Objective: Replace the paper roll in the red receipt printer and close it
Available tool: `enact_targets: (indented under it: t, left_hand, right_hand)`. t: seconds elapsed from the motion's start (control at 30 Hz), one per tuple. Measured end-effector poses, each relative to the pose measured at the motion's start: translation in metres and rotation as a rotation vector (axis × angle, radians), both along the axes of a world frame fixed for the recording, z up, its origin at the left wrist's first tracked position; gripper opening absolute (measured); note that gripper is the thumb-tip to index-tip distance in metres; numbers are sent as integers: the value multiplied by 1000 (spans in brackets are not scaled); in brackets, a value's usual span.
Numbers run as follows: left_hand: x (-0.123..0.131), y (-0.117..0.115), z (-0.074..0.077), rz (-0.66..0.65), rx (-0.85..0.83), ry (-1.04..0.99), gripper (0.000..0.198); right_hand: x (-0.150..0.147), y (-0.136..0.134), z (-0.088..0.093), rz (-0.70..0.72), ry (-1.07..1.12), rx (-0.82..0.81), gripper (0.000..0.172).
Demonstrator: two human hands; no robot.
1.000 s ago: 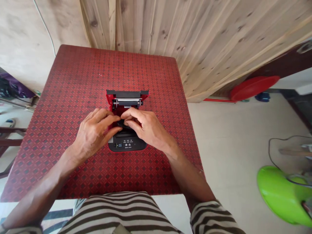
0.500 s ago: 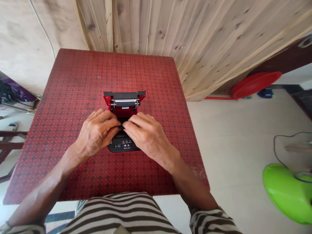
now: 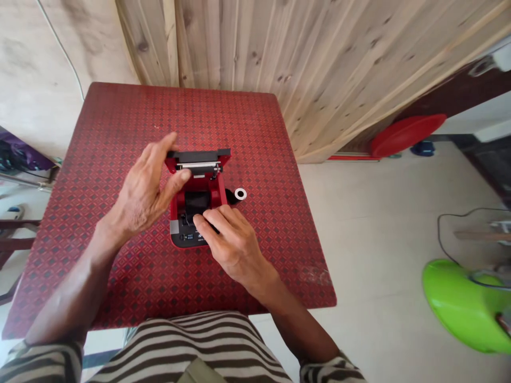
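A small red and black label printer [image 3: 175, 240] stands on the table with its lid [image 3: 203, 156] raised, showing a roller inside. A shiny black film [image 3: 197, 202] lies in its red compartment. My right hand [image 3: 229, 236] is closed at the compartment's front edge, with its fingertips on the near end of the film and covering part of the button panel. At the raised lid, my left hand [image 3: 143, 186] is open, its thumb by the roller and its fingers spread along the left side. A black roll with a white ring-shaped end [image 3: 240, 194] rests right of the printer.
The table [image 3: 120, 276] has a red patterned top and stands against a wooden plank wall [image 3: 255, 42]. A bright green plastic seat [image 3: 459, 308] is on the floor to the right. A red round object [image 3: 407, 135] leans farther back.
My left hand has left the compartment and opened up at the lid. My right hand has shifted down toward the front panel. The black film and the roll beside the printer have come into sight.
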State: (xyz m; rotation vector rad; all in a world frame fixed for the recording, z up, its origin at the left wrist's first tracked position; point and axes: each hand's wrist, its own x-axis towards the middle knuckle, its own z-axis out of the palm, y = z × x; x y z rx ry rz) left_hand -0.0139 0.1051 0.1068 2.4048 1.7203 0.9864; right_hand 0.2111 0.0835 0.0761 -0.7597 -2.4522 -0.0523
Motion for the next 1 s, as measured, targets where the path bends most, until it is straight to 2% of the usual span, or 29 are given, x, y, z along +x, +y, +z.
enact_targets:
  t: [0.17,0.33,0.53,0.87,1.0]
  left_hand:
    - [3,-38,-16,-85,-89,-42,52]
    - [1,-65,-28,-176,-65,85,77]
    - [4,-67,-45,-184,37,153,81]
    - [5,-66,-47,-157,10,147,68]
    - [6,-72,-52,-163,2,119,72]
  right_hand:
    - [1,-4,-6,1,74,68,18]
    - [1,-5,-12,-14,98,65,18]
    - [2,-4,-14,0,88,12,21]
    - [3,-3,-16,35,85,-42,21]
    - [10,-5,-12,22,183,-78,24]
